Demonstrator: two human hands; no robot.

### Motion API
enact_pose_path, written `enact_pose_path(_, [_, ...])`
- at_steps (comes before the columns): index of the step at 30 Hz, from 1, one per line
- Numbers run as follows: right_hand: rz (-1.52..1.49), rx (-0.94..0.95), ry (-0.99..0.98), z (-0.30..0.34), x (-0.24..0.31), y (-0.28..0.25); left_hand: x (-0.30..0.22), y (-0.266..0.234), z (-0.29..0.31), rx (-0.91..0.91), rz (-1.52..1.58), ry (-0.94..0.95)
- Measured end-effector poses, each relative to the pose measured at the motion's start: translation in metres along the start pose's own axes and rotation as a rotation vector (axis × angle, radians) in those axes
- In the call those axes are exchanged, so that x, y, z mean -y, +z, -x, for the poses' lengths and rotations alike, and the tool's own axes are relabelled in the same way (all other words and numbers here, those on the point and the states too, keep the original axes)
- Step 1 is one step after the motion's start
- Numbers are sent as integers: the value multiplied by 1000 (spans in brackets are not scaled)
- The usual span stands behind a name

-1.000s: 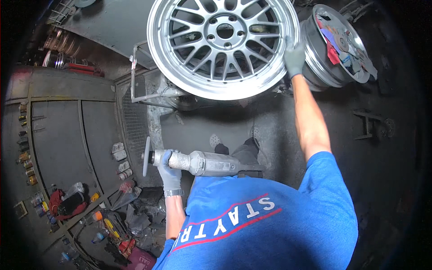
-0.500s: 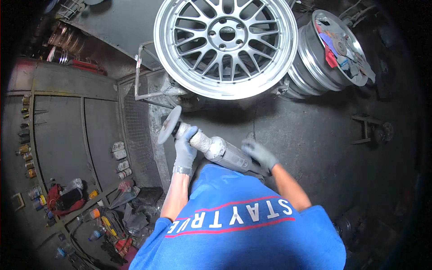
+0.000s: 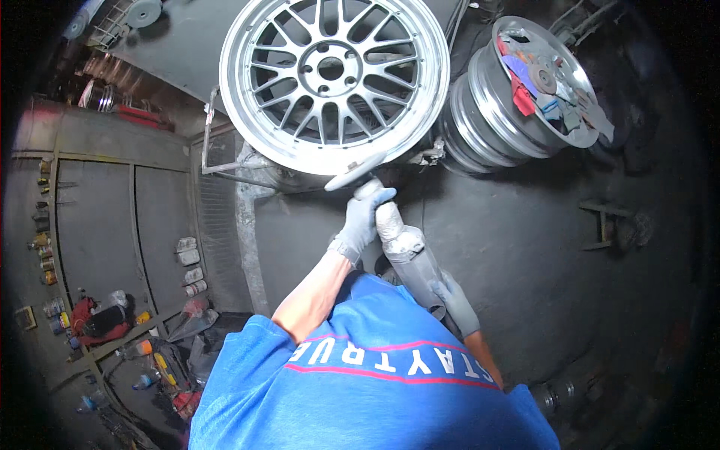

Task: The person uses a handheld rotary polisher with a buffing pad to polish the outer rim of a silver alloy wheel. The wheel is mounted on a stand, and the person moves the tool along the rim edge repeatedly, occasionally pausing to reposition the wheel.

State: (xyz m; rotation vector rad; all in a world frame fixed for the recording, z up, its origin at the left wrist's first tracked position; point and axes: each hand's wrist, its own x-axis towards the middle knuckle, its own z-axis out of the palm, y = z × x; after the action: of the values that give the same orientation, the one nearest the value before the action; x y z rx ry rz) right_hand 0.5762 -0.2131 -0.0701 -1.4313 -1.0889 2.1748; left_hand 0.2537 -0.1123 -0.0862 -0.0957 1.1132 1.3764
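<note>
An angle grinder (image 3: 415, 262) with a pale wrapped neck slants across the middle, in front of my blue shirt. My gloved left hand (image 3: 361, 221) is closed round its neck, just behind the disc. Towards its rear end, my gloved right hand (image 3: 456, 301) grips the body from the right side. The flat grey disc (image 3: 352, 175) overlaps the lower edge of a large silver alloy wheel (image 3: 334, 154); whether they touch I cannot tell. The wheel faces me, with its mesh spokes and centre hole showing. The stand under it is mostly hidden.
To the right lie stacked wheel rims (image 3: 480, 112), the top one holding coloured scraps and discs. A metal frame (image 3: 210, 135) juts out left of the wheel. Shelving with cans (image 3: 191, 262) lines the left, with bags and bottles below. A small stool (image 3: 600, 225) stands far right.
The grinder has swung up and right, bringing its disc to the wheel's lower edge. My right hand, blurred above the rear end before, now grips the body. The view has shifted right.
</note>
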Motion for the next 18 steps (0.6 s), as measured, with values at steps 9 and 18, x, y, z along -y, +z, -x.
enact_pose_path(9, [16, -178, -26, 32, 22, -6, 28, 45, -18, 130, 2, -32])
enact_pose_path(18, [-61, -230, 13, 21, -50, 38, 11, -10, -17, 136, -67, -82])
